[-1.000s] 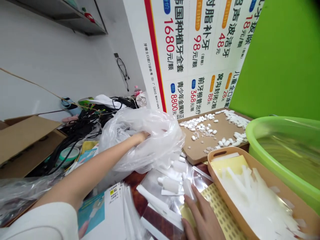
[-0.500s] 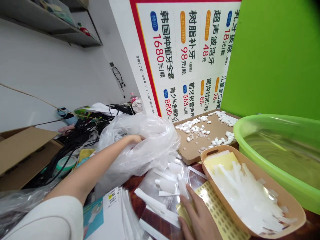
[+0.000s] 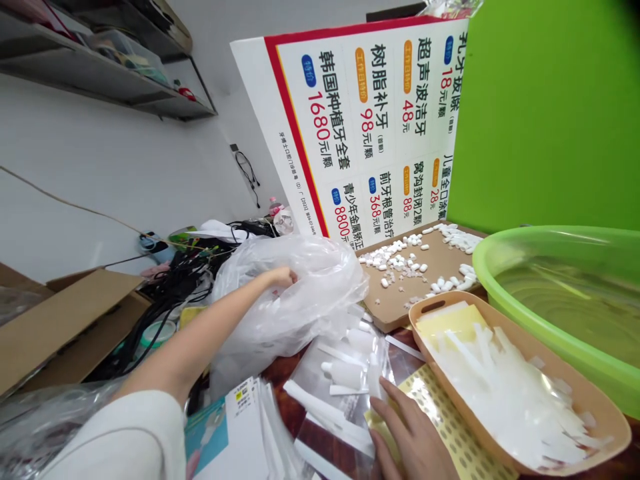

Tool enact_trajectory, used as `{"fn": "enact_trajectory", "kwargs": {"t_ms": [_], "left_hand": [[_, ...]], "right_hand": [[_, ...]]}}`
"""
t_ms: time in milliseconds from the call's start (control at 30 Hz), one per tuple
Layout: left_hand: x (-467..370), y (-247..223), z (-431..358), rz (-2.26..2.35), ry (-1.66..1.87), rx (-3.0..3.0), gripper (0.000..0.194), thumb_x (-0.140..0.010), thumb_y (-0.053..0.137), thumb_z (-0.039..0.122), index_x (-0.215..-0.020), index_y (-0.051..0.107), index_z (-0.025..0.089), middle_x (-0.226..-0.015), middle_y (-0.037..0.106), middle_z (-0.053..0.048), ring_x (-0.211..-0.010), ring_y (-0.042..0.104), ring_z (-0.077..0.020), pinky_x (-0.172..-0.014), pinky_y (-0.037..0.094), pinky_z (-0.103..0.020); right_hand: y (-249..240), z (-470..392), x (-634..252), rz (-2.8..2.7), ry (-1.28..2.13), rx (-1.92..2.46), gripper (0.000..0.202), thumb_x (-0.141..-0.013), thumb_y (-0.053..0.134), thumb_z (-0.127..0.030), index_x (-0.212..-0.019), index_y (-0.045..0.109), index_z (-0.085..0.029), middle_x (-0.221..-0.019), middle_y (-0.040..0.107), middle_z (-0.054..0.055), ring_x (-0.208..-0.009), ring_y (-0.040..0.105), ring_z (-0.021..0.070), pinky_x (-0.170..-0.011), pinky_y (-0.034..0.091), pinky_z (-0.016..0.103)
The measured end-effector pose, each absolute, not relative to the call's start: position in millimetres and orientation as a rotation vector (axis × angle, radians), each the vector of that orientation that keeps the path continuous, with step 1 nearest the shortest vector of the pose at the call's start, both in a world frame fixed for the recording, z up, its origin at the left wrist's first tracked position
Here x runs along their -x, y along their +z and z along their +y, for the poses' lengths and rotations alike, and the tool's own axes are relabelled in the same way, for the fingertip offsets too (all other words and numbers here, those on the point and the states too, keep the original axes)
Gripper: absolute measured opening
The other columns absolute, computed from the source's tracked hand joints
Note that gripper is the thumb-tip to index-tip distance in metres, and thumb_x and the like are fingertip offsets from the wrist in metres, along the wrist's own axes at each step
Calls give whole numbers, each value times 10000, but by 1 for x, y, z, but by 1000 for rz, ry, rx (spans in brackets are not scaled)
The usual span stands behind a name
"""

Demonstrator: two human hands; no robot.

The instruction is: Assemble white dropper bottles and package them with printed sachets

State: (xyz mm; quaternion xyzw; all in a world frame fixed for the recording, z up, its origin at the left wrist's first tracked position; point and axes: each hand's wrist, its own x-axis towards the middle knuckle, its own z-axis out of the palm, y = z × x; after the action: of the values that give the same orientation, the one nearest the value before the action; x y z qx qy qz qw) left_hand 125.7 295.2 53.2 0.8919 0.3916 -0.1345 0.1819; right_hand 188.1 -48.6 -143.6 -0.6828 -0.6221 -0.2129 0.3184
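Observation:
My left hand (image 3: 283, 279) reaches into the mouth of a large clear plastic bag (image 3: 320, 267); its fingers look curled, and whatever they hold is hidden. My right hand (image 3: 413, 427) rests low in the middle, fingers apart, its fingertips by a small white bottle (image 3: 373, 377). Another white bottle (image 3: 345, 375) lies on clear plastic pouches beside white strips (image 3: 320, 410). Under and beside my right hand is a yellow sheet with rows of dots (image 3: 445, 413). A tan basket (image 3: 417, 320) of translucent white pieces (image 3: 505, 393) stands to the right.
Behind, a cardboard tray (image 3: 390, 313) bears small white pieces. A green basin (image 3: 555, 333) stands at right, before a printed board (image 3: 350, 133). Printed cards (image 3: 250, 427) are stacked at lower left. An open carton (image 3: 65, 320) and black cables (image 3: 185, 293) lie farther left.
The view has shifted, so most things appear slightly farther right. My left hand shows more above the bag's folds, with its curled fingers visible. My right hand stays beside the bottle.

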Motion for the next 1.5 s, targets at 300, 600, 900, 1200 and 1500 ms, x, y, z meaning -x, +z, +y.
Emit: {"fn": "enact_trajectory", "kwargs": {"t_ms": [300, 600, 900, 1200, 1500], "left_hand": [[-98, 159, 286, 930, 144, -2345, 233, -922, 636, 300, -1101, 629, 151, -1065, 658, -63, -834, 655, -186, -686, 572, -344], [-54, 113, 142, 722, 621, -1852, 405, -743, 568, 498, -1074, 520, 271, -829, 586, 1, -500, 473, -114, -377, 380, -224], [-28, 29, 49, 568, 463, -1839, 85, -774, 711, 234, -823, 751, 291, -820, 702, -10, -727, 635, -188, -633, 496, -294], [-46, -10, -12, 551, 890, -1957, 249, -829, 643, 102, -990, 685, 288, -879, 703, -4, -837, 673, -185, -809, 535, -324], [-70, -76, -25, 943, 1564, -1981, 484, -876, 573, 151, -1326, 432, 259, -1195, 512, -100, -985, 602, -228, -900, 494, -428]], "right_hand": [[-157, -40, -192, -1809, -796, 1745, 384, -798, 561, -209, -1170, 651, -173, -1211, 703, 154, -898, 741, 249, -687, 603, 284], [-100, -32, -182, -1671, -426, 1736, 452, -881, 435, -151, -1314, 562, -178, -1363, 608, 141, -1043, 697, 262, -806, 591, 361], [-45, -64, -181, -1394, 492, 1412, 900, -801, 696, -352, -1533, 178, -271, -1546, 358, 146, -1327, 488, 301, -1006, 507, 434], [-64, -59, -163, -1294, 724, 1141, 123, -889, 503, -180, -980, 579, -217, -925, 603, 13, -871, 620, 161, -741, 520, 248], [-89, -63, -160, -1299, 413, 1405, 246, -927, 419, -192, -1150, 521, -201, -1090, 571, 99, -989, 613, 214, -779, 549, 334]]}}
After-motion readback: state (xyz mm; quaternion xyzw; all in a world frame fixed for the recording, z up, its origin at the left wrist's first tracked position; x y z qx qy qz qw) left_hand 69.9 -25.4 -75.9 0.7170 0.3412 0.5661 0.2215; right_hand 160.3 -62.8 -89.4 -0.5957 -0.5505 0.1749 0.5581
